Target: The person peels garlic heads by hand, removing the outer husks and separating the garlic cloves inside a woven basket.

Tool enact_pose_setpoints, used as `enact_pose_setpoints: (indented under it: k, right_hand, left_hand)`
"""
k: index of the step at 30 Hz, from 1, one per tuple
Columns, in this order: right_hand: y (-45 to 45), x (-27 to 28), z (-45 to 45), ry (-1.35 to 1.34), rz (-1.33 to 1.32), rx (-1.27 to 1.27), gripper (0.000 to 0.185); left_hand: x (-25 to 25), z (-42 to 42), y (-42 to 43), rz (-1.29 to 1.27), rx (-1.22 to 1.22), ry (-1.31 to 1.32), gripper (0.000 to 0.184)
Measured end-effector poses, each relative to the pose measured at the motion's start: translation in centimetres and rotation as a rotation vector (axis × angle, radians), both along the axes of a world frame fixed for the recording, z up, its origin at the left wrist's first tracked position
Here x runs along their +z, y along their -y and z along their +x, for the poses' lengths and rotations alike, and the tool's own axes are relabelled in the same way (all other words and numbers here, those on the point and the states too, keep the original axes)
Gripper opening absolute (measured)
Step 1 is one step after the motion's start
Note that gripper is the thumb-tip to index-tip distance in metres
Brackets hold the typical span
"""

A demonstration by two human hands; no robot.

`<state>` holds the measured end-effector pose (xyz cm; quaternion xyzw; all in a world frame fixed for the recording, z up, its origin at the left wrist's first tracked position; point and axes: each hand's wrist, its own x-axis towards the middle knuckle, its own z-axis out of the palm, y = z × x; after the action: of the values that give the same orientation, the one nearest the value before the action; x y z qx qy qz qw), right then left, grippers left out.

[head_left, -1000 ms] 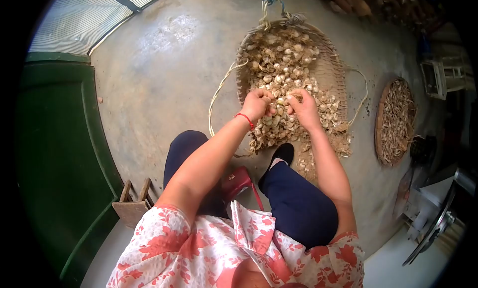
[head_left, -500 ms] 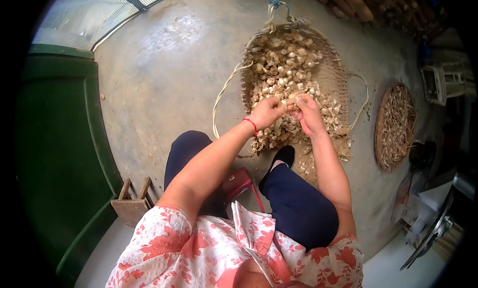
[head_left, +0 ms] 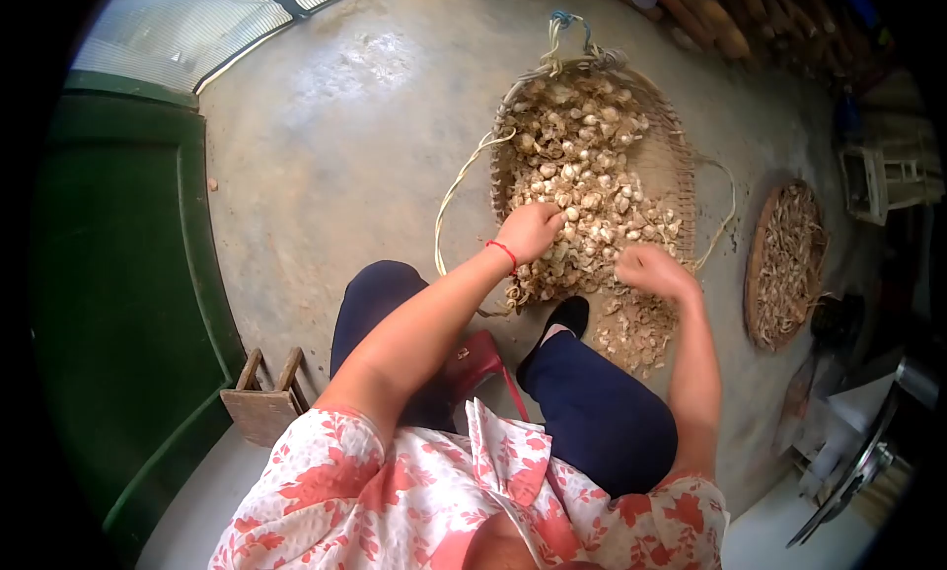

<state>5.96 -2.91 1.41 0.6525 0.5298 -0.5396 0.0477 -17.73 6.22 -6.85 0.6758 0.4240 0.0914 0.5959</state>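
Observation:
A woven basket (head_left: pixel 674 146) with rope handles lies on the floor, heaped with garlic bulbs (head_left: pixel 582 136) and dry skins. My left hand (head_left: pixel 531 231), a red string at its wrist, is closed over the middle of the heap, its fingertips beside a pale bulb; what they pinch is too small to name. My right hand (head_left: pixel 651 270) is closed near the basket's lower right edge, apart from the left one. Its fingers are curled, and whatever they hold is hidden. Loose skins (head_left: pixel 633 331) lie below it on the floor.
On the right, a round tray (head_left: pixel 758 274) holds dry stalks. Logs (head_left: pixel 725 23) are piled at the top right. A small wooden stool (head_left: pixel 261 412) stands by the green door (head_left: pixel 128 274). A red bag (head_left: pixel 473 365) rests between my legs, close to my black shoe (head_left: pixel 568 319).
My hands were together over the garlic and have come apart. The right has moved right and toward me; the left stays over the heap. The view has shifted slightly.

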Motion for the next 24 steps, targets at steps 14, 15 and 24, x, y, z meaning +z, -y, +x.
enact_pose_setpoints:
  k: [14, 15, 24]
  right_hand:
    - [-16.6, -7.3, -10.7, 0.25, 0.574, 0.296, 0.038]
    - [-17.6, -9.5, -11.2, 0.399, 0.598, 0.304, 0.034]
    - [-10.9, -7.1, -9.9, -0.688, 0.393, -0.725, 0.019]
  left_hand:
    - [-0.2, -2.3, -0.6, -0.35, 0.228, 0.049, 0.022]
    - [-0.1, -2.5, -0.8, -0.349, 0.24, 0.04, 0.022]
    - [3.1, -3.4, -3.5, -0.913, 0.574, 0.596, 0.03]
